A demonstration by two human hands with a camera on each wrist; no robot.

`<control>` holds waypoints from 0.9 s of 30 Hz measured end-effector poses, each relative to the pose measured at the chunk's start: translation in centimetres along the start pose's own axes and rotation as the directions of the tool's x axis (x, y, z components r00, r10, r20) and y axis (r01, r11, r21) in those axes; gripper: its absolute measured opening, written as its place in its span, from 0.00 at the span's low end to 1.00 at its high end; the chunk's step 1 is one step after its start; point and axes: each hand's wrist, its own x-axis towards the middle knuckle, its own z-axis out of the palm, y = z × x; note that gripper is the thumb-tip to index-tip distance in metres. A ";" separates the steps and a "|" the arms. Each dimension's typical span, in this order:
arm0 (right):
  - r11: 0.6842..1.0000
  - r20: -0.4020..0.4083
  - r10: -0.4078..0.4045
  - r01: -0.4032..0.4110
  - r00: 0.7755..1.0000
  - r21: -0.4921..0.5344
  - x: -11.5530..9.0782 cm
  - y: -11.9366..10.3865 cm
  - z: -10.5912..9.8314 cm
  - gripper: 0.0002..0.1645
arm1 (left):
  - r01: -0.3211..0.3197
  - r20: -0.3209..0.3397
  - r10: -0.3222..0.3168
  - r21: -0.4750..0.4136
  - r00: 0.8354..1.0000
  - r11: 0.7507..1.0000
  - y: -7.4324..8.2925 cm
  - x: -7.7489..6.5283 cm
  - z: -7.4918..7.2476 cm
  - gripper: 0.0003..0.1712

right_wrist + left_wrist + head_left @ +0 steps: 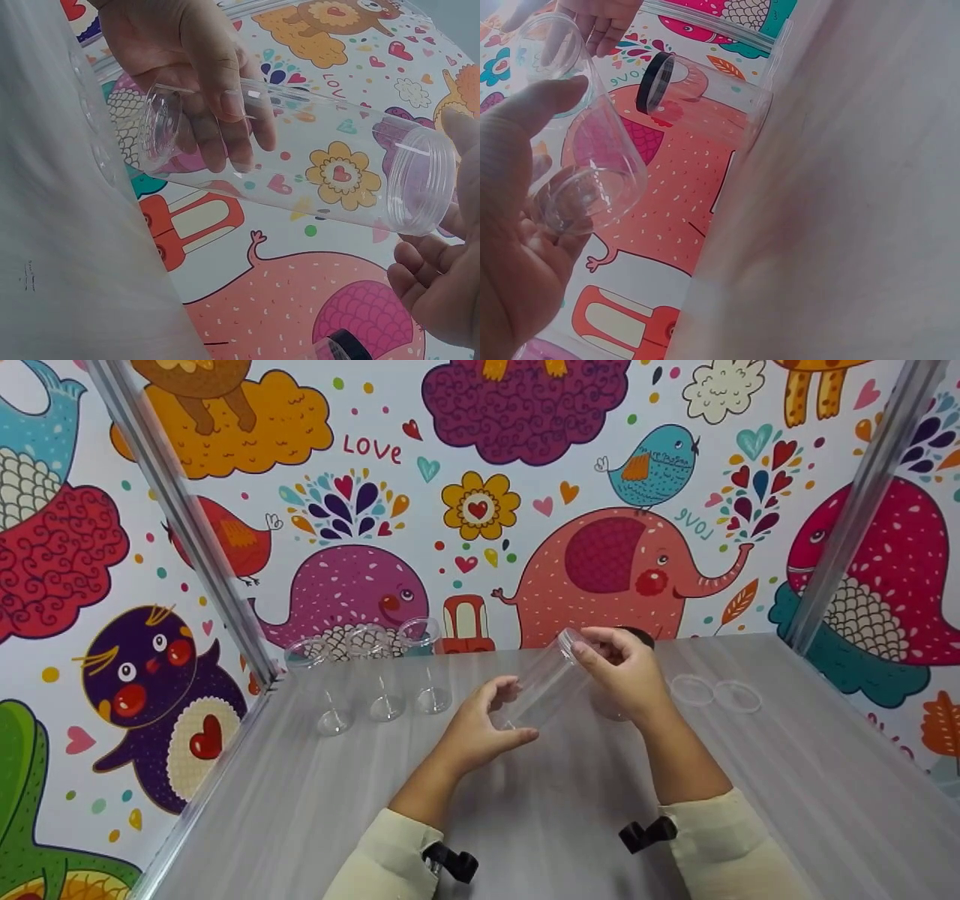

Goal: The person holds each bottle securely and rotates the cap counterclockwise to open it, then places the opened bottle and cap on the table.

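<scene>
Between my hands a clear plastic jar is held tilted above the table, its threaded mouth up and to the right. My left hand grips the jar's lower end, thumb on one side and fingers on the other; the right wrist view shows those fingers through the clear wall. At the threaded rim, my right hand holds the jar with thumb and fingers. No lid shows on this mouth. Behind the right hand stands another clear jar with a black lid, partly hidden in the head view.
Several clear jars stand at the back left, among them a near one and one farther right. Two clear round lids lie on the grey table at the right. A patterned wall and metal posts bound the table.
</scene>
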 end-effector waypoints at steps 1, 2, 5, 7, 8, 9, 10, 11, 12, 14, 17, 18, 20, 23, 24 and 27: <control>1.000 0.002 0.004 -0.004 1.000 -0.006 0.0 0.0 0.0 0.32 | 0.000 0.000 0.000 0.003 1.000 1.000 0.0 0.0 0.0 0.52; 1.000 0.005 0.006 -0.006 1.000 -0.014 0.0 -0.1 0.0 0.32 | -0.001 0.000 0.001 0.005 1.000 1.000 0.0 0.0 0.0 0.52; 1.000 0.014 0.008 -0.008 1.000 -0.015 -0.1 0.0 0.0 0.31 | -0.001 -0.001 0.001 0.003 1.000 1.000 0.0 0.0 0.0 0.53; 1.000 0.020 -0.001 0.001 1.000 0.002 -0.1 0.1 -0.1 0.30 | 0.005 -0.002 -0.005 0.004 1.000 1.000 0.0 0.0 0.0 0.54; 1.000 0.026 -0.006 0.006 1.000 0.014 -0.1 0.1 0.0 0.29 | 0.008 -0.002 -0.007 0.005 1.000 1.000 0.0 0.0 0.0 0.54; 1.000 0.033 -0.011 0.010 0.999 0.029 -0.1 0.1 -0.1 0.28 | 0.009 -0.003 -0.009 0.006 1.000 1.000 0.0 0.0 0.0 0.54; 0.999 0.040 -0.017 0.015 0.999 0.043 -0.1 0.1 -0.1 0.28 | 0.012 -0.005 -0.012 0.007 1.000 1.000 0.0 0.0 0.1 0.54; 0.998 0.049 -0.023 0.020 0.999 0.059 -0.1 0.1 -0.1 0.27 | 0.014 -0.006 -0.013 0.009 1.000 1.000 0.0 0.0 0.1 0.54; 0.997 0.058 -0.027 0.022 0.998 0.074 -0.1 0.1 -0.1 0.26 | 0.015 -0.008 -0.015 0.012 1.000 1.000 0.1 0.0 0.1 0.53; 0.995 0.074 -0.035 0.028 0.997 0.098 -0.2 0.0 -0.1 0.25 | 0.014 -0.011 -0.014 0.013 1.000 1.000 0.1 0.0 0.1 0.53; 0.992 0.087 -0.050 0.040 0.995 0.119 -0.3 0.0 -0.1 0.24 | 0.010 -0.011 -0.010 0.018 1.000 1.000 0.1 0.0 0.1 0.53; 0.991 0.089 -0.056 0.044 0.995 0.123 -0.3 -0.1 -0.1 0.24 | 0.008 -0.011 -0.007 0.018 1.000 1.000 0.1 0.0 0.1 0.53; 0.989 0.090 -0.074 0.061 0.993 0.138 -0.3 -0.1 0.0 0.26 | 0.004 -0.009 -0.003 0.022 1.000 1.000 0.1 0.0 0.0 0.53; 0.982 0.091 -0.102 0.085 0.991 0.169 -0.3 -0.1 0.1 0.28 | 0.003 -0.006 -0.003 0.028 1.000 1.000 0.2 0.0 0.0 0.52; 0.980 0.093 -0.109 0.091 0.990 0.179 -0.3 -0.1 0.1 0.29 | 0.004 -0.005 -0.003 0.030 1.000 1.000 0.2 0.0 0.0 0.52; 0.975 0.098 -0.122 0.101 0.988 0.198 -0.3 -0.1 0.1 0.29 | 0.012 -0.004 -0.012 0.036 1.000 0.999 0.2 -0.1 -0.1 0.53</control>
